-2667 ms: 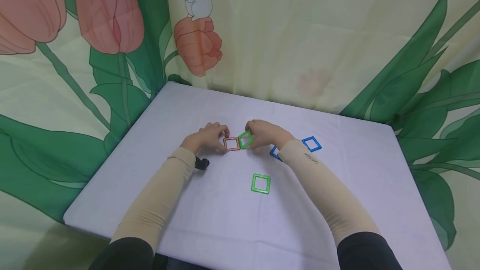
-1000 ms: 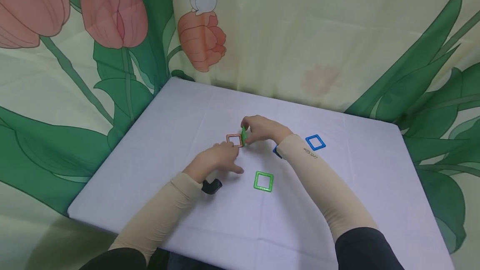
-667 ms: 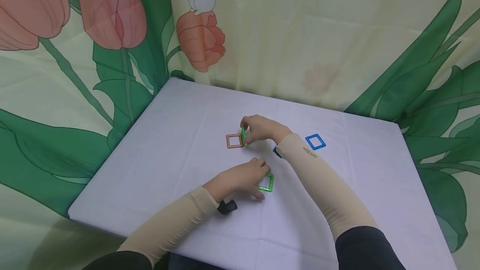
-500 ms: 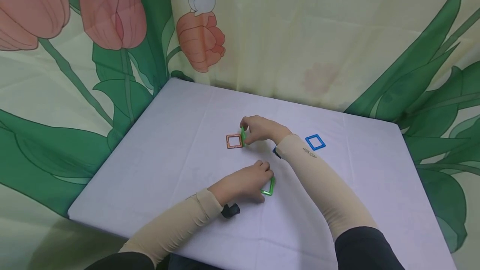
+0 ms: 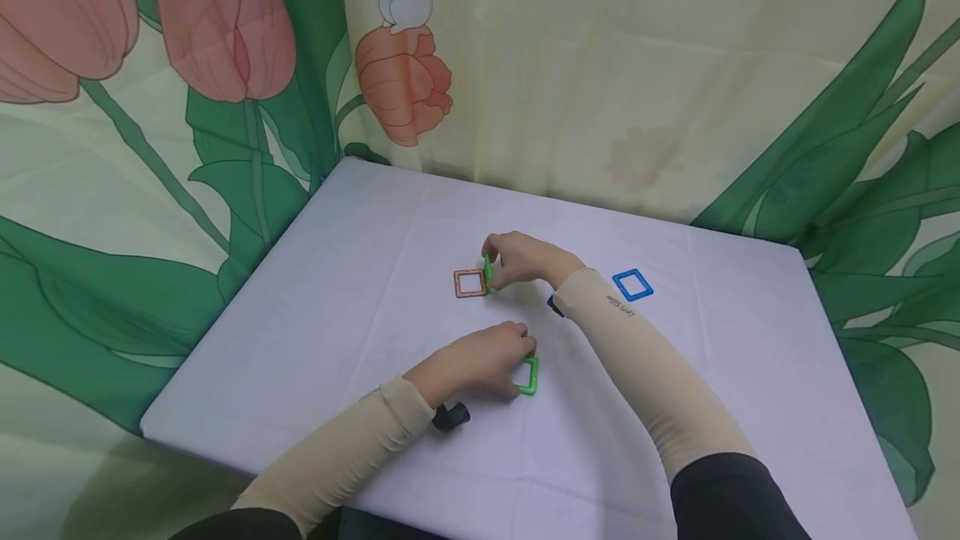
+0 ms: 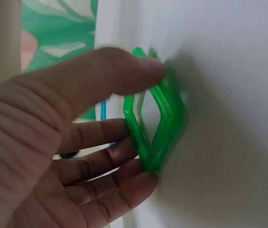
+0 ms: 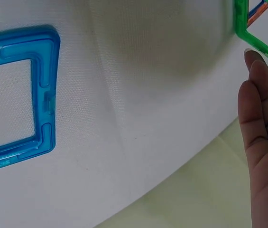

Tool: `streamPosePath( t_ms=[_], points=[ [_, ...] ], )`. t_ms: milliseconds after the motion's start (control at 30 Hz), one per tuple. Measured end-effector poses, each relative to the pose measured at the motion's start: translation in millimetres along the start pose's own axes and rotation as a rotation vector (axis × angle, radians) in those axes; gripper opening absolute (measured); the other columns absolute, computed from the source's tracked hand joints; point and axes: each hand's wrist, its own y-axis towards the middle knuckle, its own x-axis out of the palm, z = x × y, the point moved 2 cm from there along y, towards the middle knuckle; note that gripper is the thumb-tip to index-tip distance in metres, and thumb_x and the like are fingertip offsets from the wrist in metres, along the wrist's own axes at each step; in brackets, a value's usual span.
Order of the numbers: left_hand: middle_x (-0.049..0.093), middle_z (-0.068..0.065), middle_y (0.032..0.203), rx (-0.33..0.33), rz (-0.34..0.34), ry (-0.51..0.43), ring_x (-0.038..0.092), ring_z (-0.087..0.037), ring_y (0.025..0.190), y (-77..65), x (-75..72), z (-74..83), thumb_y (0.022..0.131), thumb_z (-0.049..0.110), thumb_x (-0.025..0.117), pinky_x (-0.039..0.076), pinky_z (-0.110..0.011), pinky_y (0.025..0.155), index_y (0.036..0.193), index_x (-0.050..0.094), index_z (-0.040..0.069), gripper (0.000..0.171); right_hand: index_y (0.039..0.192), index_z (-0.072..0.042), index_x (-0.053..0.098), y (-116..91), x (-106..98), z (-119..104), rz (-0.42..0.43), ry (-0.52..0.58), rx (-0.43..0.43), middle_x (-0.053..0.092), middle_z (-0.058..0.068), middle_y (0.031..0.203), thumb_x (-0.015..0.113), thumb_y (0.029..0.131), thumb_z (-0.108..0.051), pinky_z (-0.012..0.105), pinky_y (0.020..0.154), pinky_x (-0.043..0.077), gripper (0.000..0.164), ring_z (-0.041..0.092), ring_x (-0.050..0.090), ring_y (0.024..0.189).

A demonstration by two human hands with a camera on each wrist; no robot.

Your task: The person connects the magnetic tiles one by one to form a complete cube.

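My left hand (image 5: 480,363) pinches a green square magnetic tile (image 5: 534,376) near the middle front of the table. In the left wrist view, thumb and fingertips hold this green tile (image 6: 169,111) by opposite sides, tipped up close over the cloth. Farther back, my right hand (image 5: 525,258) grips a second green tile (image 5: 487,272), which stands on edge along the right side of an orange square tile (image 5: 457,283). The orange one lies flat. The right wrist view catches a corner of the standing green tile (image 7: 241,21) by the fingertips.
One blue square tile (image 5: 622,289) lies flat right of my right forearm. Another blue tile (image 5: 555,307) is mostly hidden under the right sleeve. A white cloth covers the table (image 5: 300,340), with a printed curtain (image 5: 570,90) behind it.
My left hand has let go of the orange tile, come toward the front and taken hold of the nearer green tile. My right hand has tilted its green tile up onto its edge.
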Motion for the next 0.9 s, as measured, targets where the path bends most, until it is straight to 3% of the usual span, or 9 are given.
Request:
streamPosePath(
  t_ms=[200,467,567,733,900],
  points=[
    [0.055,0.003,0.104,-0.081,0.002,-0.157,0.053,-0.011,0.093,-15.4,-7.0,-29.9,0.076,0.025,0.088,0.050,-0.025,0.084,0.116,0.060,0.011,0.051,0.134,-0.005,0.058,1,0,2,0.010,0.003,-0.018,0.068,0.010,0.126,0.079,0.084,-0.024,0.034,0.084,0.055,0.058,0.024,0.063,0.105],
    [0.061,-0.006,0.104,-0.181,0.120,-0.366,0.055,-0.017,0.089,-42.7,-16.8,-87.7,0.074,0.014,0.085,0.051,-0.030,0.079,0.117,0.056,0.005,0.053,0.132,-0.004,0.058,-1,0,2,0.002,0.024,-0.031,0.069,0.011,0.123,0.079,0.083,-0.021,0.033,0.083,0.054,0.056,0.024,0.064,0.101],
    [0.062,-0.008,0.109,-0.251,0.157,-0.405,0.057,-0.019,0.095,-49.5,-21.8,-112.0,0.075,0.015,0.083,0.054,-0.033,0.084,0.123,0.055,0.003,0.056,0.131,-0.003,0.058,0,0,3,0.004,0.023,-0.035,0.069,0.012,0.123,0.079,0.082,-0.021,0.034,0.084,0.054,0.057,0.024,0.063,0.101],
    [0.061,-0.010,0.125,-0.402,0.225,-0.537,0.065,-0.025,0.116,-53.3,-23.9,-150.9,0.078,0.012,0.083,0.056,-0.037,0.102,0.134,0.051,0.004,0.064,0.130,-0.005,0.057,0,0,5,0.006,0.019,-0.027,0.069,0.010,0.124,0.080,0.082,-0.023,0.034,0.085,0.054,0.056,0.023,0.063,0.101],
    [0.059,-0.016,0.133,-0.420,0.310,-0.686,0.063,-0.032,0.126,-46.8,-19.3,-172.1,0.081,0.007,0.081,0.054,-0.037,0.107,0.135,0.049,0.004,0.064,0.129,-0.005,0.056,0,2,5,0.006,0.029,-0.035,0.070,0.009,0.124,0.081,0.083,-0.023,0.033,0.083,0.053,0.055,0.022,0.063,0.099]
  ],
)
